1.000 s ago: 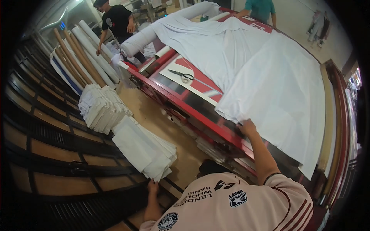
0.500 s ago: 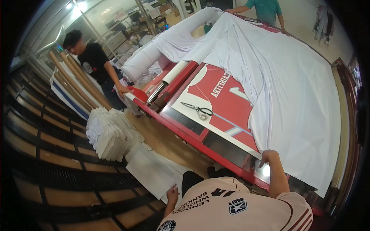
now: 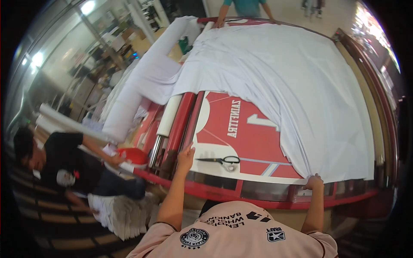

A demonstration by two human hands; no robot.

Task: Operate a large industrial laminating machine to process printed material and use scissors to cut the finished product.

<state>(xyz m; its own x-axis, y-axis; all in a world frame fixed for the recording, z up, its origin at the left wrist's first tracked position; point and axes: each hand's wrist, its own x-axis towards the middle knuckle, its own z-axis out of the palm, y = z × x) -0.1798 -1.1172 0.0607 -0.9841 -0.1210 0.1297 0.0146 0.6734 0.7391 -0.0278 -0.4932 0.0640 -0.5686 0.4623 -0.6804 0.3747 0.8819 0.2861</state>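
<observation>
- The white cloth [image 3: 327, 107] is spread over the centre and right of the frame, where it lies mostly flat; from upper centre to lower centre right it is gathered into long folds.
- The red printed sheet [image 3: 262, 142] is left uncovered at the centre of the frame, so the spread can be judged well advanced on the right and unfinished on the left, with the folds not yet smoothed.
- The cloth's near edge is pinched by the right hand [image 3: 314, 182], at lower centre right, with fingers drawn close together; the cloth stretches up and away from it.
- The left hand [image 3: 186, 158] is placed by the sheet's left margin, well apart from the cloth; whether anything is gripped there cannot be told.
- Black-handled scissors [image 3: 218, 159] are laid on the sheet between the hands.
- All this is carried by a red-edged worktop [image 3: 275, 205], flanked at left by a thick white roll [image 3: 129, 99].
- A co-worker in black [image 3: 69, 159] is seen at lower left, another in teal [image 3: 247, 7] at the top.
</observation>
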